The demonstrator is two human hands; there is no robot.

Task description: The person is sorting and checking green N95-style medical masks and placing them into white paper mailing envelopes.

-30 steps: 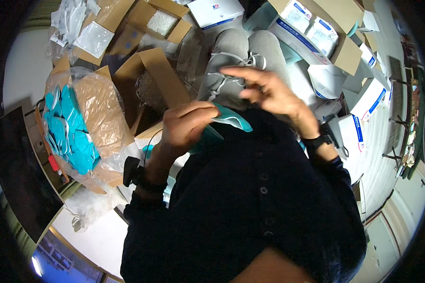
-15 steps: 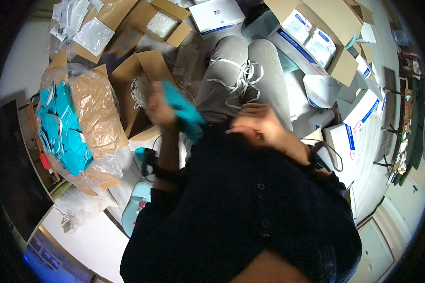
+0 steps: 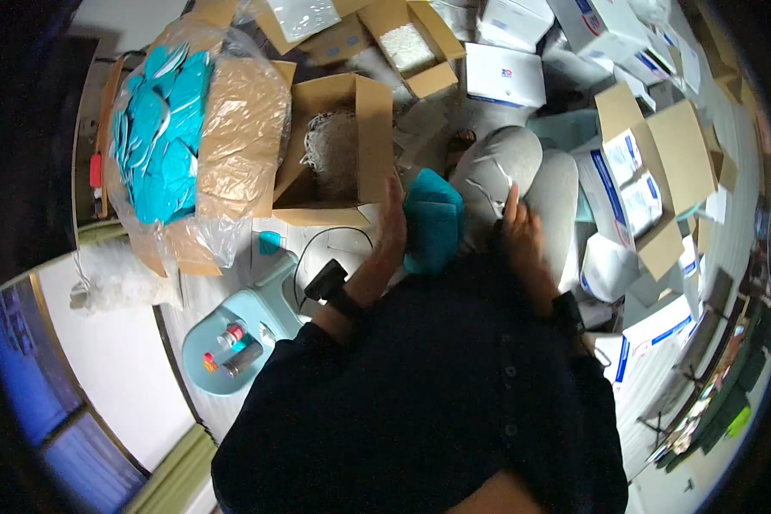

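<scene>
Shifted since half a second ago, the mask (image 3: 434,224) has gone from a blurred tilt at the corner of the box (image 3: 373,137) to standing upright, just right of that box's near corner. The right hand (image 3: 524,238) has gone from low over the lap to out over the legs (image 3: 558,201), farther right of the box.

From the head view, I see the left hand (image 3: 391,231) edge-on between box and mask, its grip nearly straight along the mask's left edge; whether it pinches anything, I can't tell. The right grip is loosely curled with one finger out; whether it has hold of something, I can't make out.

I'd reckon the mask feather-light, soft yet springy enough to keep its curve, hardly slippery and not fragile, though a hard squeeze could crease it. Best to pinch it lightly by the side edge nearest the box, sparing the middle. A heaped pile (image 3: 164,128) of similar ones lies left of the box.
</scene>
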